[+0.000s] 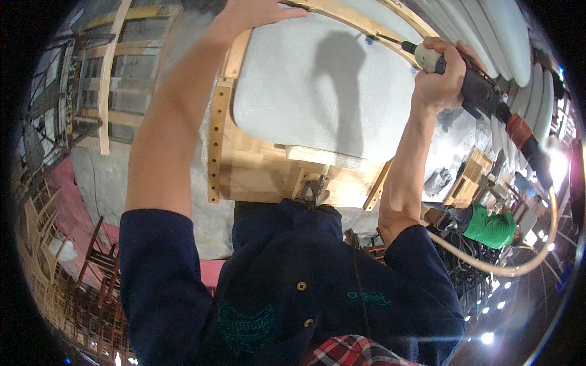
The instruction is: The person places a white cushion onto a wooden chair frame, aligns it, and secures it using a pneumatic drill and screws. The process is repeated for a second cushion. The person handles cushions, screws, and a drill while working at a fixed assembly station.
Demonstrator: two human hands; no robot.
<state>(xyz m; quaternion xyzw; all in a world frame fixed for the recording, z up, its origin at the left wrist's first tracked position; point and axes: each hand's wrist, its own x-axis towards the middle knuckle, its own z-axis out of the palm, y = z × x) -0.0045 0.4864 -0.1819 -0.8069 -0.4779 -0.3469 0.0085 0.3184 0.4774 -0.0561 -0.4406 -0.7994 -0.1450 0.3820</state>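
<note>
My right hand point(444, 76) is wrapped round a powered screwdriver point(430, 60) with a pale nose, a dark body and an air hose behind it. Its thin bit points left and meets, or nearly meets, a curved wooden rail point(348, 18) along the far edge of a light grey padded panel point(287, 85). At the panel's far left my left hand point(256, 15) lies flat by the same rail, thumb stretched out to the right. The top edge of the picture cuts off its other fingers. Shadow falls across the panel's middle.
Under the panel is a wooden board point(253, 165), with a drilled strip point(215, 149) on its left and a metal toggle clamp point(314, 188) at its near edge. The air hose point(519, 271) loops at right. A person in green point(491, 227) is beyond; stacked pale panels point(506, 36) stand far right.
</note>
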